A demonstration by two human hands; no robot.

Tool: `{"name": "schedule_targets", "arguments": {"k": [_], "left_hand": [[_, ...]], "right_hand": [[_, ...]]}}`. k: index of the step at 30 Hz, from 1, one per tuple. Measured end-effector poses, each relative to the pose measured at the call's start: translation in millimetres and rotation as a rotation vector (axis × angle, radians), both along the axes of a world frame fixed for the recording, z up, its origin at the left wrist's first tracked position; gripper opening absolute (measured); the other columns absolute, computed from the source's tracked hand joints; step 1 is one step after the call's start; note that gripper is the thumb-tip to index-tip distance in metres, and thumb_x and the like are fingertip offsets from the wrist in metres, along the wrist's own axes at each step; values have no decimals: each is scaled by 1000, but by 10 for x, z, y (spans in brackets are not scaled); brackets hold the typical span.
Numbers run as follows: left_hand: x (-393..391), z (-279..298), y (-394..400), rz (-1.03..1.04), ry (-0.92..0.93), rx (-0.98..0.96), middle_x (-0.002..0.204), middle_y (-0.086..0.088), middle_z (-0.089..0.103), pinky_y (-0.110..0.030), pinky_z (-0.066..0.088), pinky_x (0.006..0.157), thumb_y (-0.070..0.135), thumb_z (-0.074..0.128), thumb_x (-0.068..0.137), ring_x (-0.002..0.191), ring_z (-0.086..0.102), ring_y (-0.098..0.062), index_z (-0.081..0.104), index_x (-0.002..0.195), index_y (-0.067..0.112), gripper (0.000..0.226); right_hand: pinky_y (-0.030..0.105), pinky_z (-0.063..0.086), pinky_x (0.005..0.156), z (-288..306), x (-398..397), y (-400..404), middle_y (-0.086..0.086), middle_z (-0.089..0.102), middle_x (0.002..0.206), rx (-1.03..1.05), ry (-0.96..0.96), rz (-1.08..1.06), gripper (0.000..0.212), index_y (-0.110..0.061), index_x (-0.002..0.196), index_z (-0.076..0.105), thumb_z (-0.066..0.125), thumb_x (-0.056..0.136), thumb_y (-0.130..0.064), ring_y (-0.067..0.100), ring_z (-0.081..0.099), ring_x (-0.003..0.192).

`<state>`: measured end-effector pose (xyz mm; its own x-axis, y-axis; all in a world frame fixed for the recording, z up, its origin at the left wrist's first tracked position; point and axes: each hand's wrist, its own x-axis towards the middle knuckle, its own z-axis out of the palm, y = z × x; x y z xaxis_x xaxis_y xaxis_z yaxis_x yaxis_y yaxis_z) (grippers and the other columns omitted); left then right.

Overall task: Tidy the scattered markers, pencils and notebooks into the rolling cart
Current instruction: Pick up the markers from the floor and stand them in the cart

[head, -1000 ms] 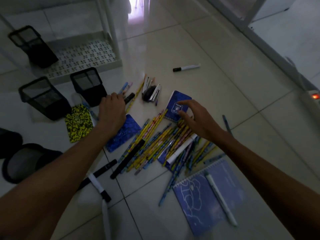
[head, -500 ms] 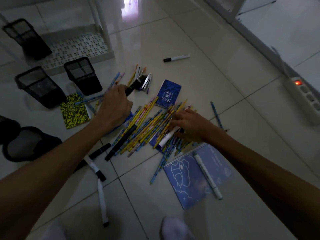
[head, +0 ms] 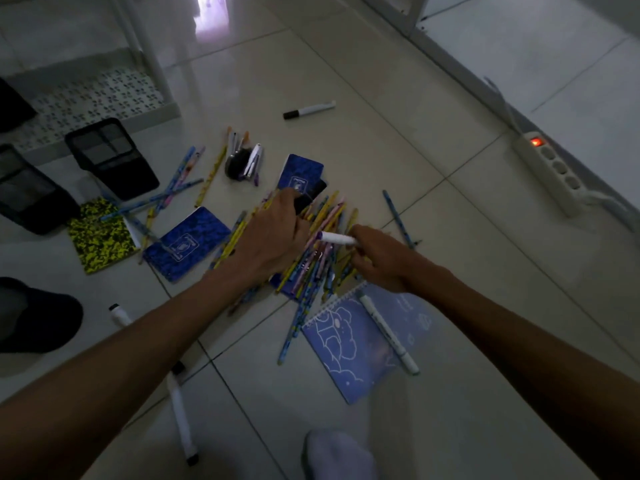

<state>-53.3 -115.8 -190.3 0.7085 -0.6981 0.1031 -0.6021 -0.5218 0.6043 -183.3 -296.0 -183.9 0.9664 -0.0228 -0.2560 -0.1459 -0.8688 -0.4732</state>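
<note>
I am at the gathering step: both hands work in the heap of pencils [head: 322, 233] on the tiled floor [head: 398, 161], and nothing has gone into the rolling cart [head: 104, 98] yet, whose perforated bottom shelf shows at upper left. My right hand [head: 379, 259] curls around a white marker [head: 337, 239] with a purple end, lifted just above the pencils. My left hand [head: 273, 233] is knuckles-up over the heap, its fingers closed on a dark marker [head: 308, 197] that pokes out beyond them; I judge that from the black end showing, as the grip itself is hidden.

Three small notebooks lie around the heap, two blue [head: 187, 242] [head: 301, 174] and one yellow-and-black [head: 102, 233], and a spiral notebook [head: 367, 341] with a white marker [head: 388, 330] across it lies nearer me. Another marker [head: 308, 110] lies well apart, further off. Black mesh pen holders [head: 110, 157] stand beside the cart.

Next, I think, the two held markers should go to a mesh holder or the cart shelf, which calls for a reach up and left without dragging pencils along.
</note>
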Motion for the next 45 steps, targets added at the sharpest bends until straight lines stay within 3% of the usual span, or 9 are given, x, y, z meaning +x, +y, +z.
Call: {"name": "schedule_targets", "arguments": {"k": [5, 7, 18, 26, 30, 32, 35, 38, 45], "left_hand": [[-188, -84, -152, -69, 67, 15, 84, -2, 45, -25, 28, 44, 24, 40, 100, 56, 44, -11, 39, 124, 9, 29], [-218, -96, -213, -80, 99, 21, 87, -4, 48, -24, 28, 45, 26, 41, 100, 57, 45, -11, 37, 125, 10, 30], [112, -38, -377, 139, 173, -47, 77, -1, 45, -28, 30, 45, 26, 39, 99, 56, 45, -16, 38, 115, 14, 19], [961, 28, -445, 349, 212, -135, 86, -3, 53, -30, 39, 52, 24, 42, 97, 63, 55, -18, 39, 121, 13, 27], [1209, -83, -427, 441, 198, -138, 107, -3, 54, -31, 41, 62, 27, 43, 100, 73, 54, -19, 42, 125, 15, 29], [1259, -146, -388, 480, 216, -144, 118, -8, 57, -29, 36, 58, 29, 42, 100, 70, 52, -15, 42, 125, 17, 27], [1269, -217, -259, 515, 189, -157, 101, -6, 60, -30, 34, 53, 26, 42, 98, 69, 54, -15, 42, 123, 18, 26], [1147, -205, -54, 581, 147, -139, 95, 0, 55, -31, 34, 56, 21, 42, 96, 67, 51, -13, 42, 122, 20, 26], [428, -96, 683, 838, 109, -148, 74, 2, 43, -30, 29, 49, 23, 40, 99, 54, 43, -13, 42, 124, 16, 26]], "right_hand": [[30, 35, 56, -105, -592, -159, 5, 55, 70, -40, 172, 56, 28, -33, 78, 49, 62, 87, -56, 20, 51, 61], [31, 39, 58, -184, -732, -179, 4, 57, 69, -105, 242, 82, 40, -26, 78, 54, 63, 81, -65, 19, 53, 61], [29, 28, 54, 11, 129, -374, -2, 42, 65, 133, -20, -291, 20, -20, 80, 44, 56, 95, -27, 10, 39, 55], [45, 53, 66, 10, 2038, -700, 15, 57, 89, 171, -33, -277, 18, -4, 105, 42, 47, 100, -20, 31, 59, 73], [30, 33, 58, -228, 2879, -852, 16, 57, 99, -42, -160, -189, 21, -3, 118, 42, 42, 102, -17, 24, 50, 75], [32, 35, 61, -362, 3146, -942, 19, 59, 107, -245, -160, -82, 28, -4, 126, 43, 43, 102, -20, 29, 54, 78], [40, 43, 72, -479, 3340, -1041, 21, 54, 118, -486, -113, 30, 36, -8, 134, 43, 47, 100, -19, 37, 59, 98], [44, 46, 79, -514, 3391, -1022, 24, 53, 119, -520, -141, 46, 35, -6, 131, 44, 49, 99, -18, 40, 58, 100], [49, 45, 78, -191, 2982, -421, 29, 53, 117, -312, -404, -27, 32, 2, 120, 45, 45, 102, -24, 44, 54, 101]]}}
